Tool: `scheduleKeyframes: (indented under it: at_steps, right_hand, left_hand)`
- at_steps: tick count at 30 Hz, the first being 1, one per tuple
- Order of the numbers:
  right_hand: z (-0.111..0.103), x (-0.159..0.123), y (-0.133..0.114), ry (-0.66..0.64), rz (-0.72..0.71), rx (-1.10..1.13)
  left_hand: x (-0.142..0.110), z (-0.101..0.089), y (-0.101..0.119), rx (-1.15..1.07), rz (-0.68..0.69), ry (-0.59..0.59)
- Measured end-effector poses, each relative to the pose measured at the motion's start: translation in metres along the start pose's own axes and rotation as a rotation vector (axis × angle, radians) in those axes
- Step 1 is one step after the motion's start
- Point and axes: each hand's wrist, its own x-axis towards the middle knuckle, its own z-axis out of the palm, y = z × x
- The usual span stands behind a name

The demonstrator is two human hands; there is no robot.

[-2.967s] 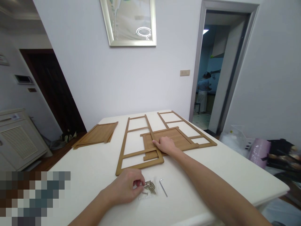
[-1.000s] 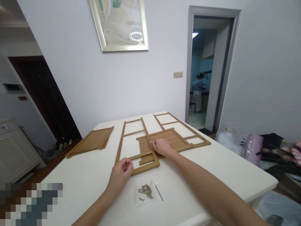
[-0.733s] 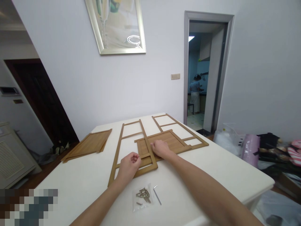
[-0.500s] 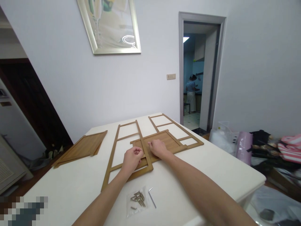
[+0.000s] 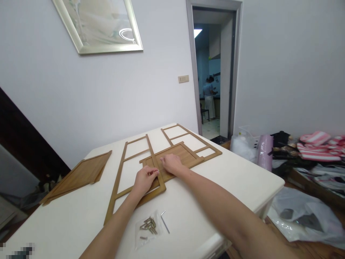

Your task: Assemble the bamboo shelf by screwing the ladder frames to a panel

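Note:
My left hand (image 5: 146,178) is closed in a pinch over the near end of a ladder-like wooden frame (image 5: 121,165). Whatever lies between its fingertips is too small to make out. To its right, my right hand (image 5: 170,163) rests on a brown wooden panel (image 5: 187,155) with its fingers curled in; their tips are hidden. The panel's left end lies under the first frame's rail. Its right end meets a second wooden frame (image 5: 198,138). Nearer me are a clear bag of screws (image 5: 148,226) and a hex key (image 5: 165,222).
More wooden panels (image 5: 81,172) lie at the left side of the white table (image 5: 229,194). The wall stands behind it. Plastic bags (image 5: 304,212), a pink roll (image 5: 264,153) and striped cloth (image 5: 318,147) are on the right. A person (image 5: 208,97) stands beyond the doorway.
The view has swung right, so everything sits further left in it. Both hands keep nearly the same places on the frame and panel; the left fingers look closer to the frame's right rail.

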Motion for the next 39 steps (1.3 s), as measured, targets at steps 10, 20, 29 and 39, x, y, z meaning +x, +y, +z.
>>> scheduleKeyframes:
  at_steps: [10, 20, 29, 39]
  right_hand:
    - [0.003, 0.000, 0.001, 0.002, -0.011, -0.007]
    - [-0.001, -0.001, -0.001, -0.014, -0.014, -0.023]
    - [0.001, -0.001, -0.001, -0.005, -0.023, -0.027]
    - [0.001, -0.001, -0.001, -0.012, -0.025, -0.030]
  left_hand:
    - [-0.001, 0.010, -0.010, -0.046, -0.086, -0.013]
    - [-0.009, -0.001, 0.002, 0.116, -0.089, -0.007]
    - [-0.039, -0.028, 0.038, 0.247, -0.007, -0.285]
    - [-0.045, -0.026, 0.053, 0.346, -0.042, -0.359]
